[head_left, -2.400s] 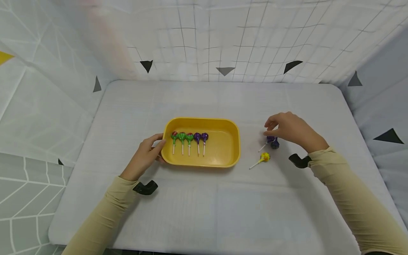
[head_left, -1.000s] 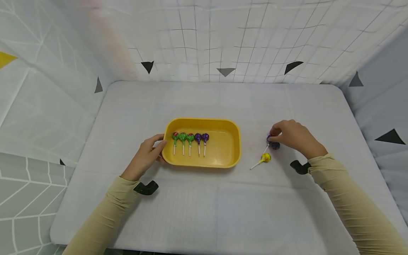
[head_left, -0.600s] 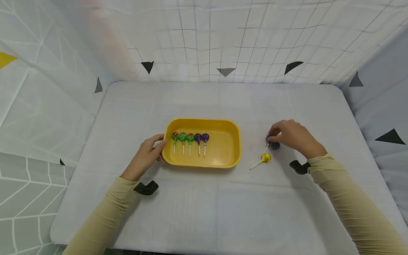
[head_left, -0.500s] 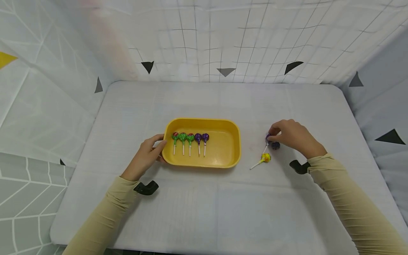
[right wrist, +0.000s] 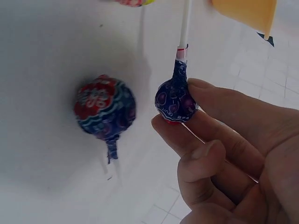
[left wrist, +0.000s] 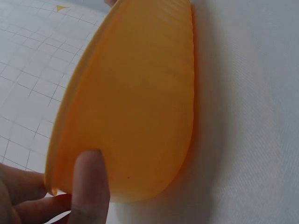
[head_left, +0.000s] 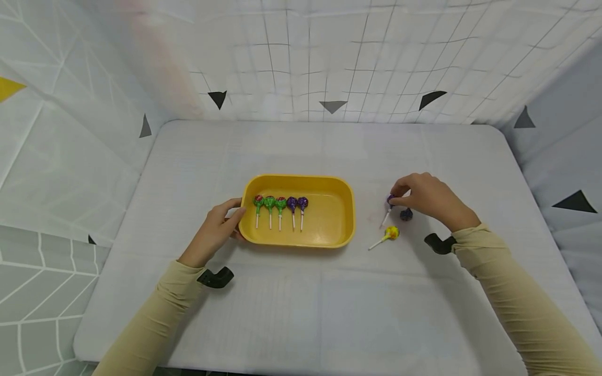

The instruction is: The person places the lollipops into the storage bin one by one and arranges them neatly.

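In the head view my right hand (head_left: 430, 199) pinches the head of a purple lollipop (head_left: 389, 204) between thumb and fingers, its white stick slanting down toward me. The right wrist view shows that same lollipop (right wrist: 176, 100) apart from a second purple lollipop (right wrist: 106, 106), which lies on the table. Nearer to me lies a yellow lollipop (head_left: 391, 233). My left hand (head_left: 212, 230) grips the left end of a yellow tray (head_left: 331, 222), thumb on the outer wall. Inside the tray's left and middle part, three green lollipops (head_left: 269, 202) and two purple lollipops (head_left: 292, 202) lie in a row, sticks toward me.
A white-covered table (head_left: 282, 313) with rounded corners carries everything. White patterned sheets (head_left: 301, 57) stand behind it and at both sides. The yellow lollipop lies between the tray and my right forearm.
My right hand has taken hold of a purple lollipop and moved slightly left and away from me, separating it from the other purple one. The left hand and tray stay put.
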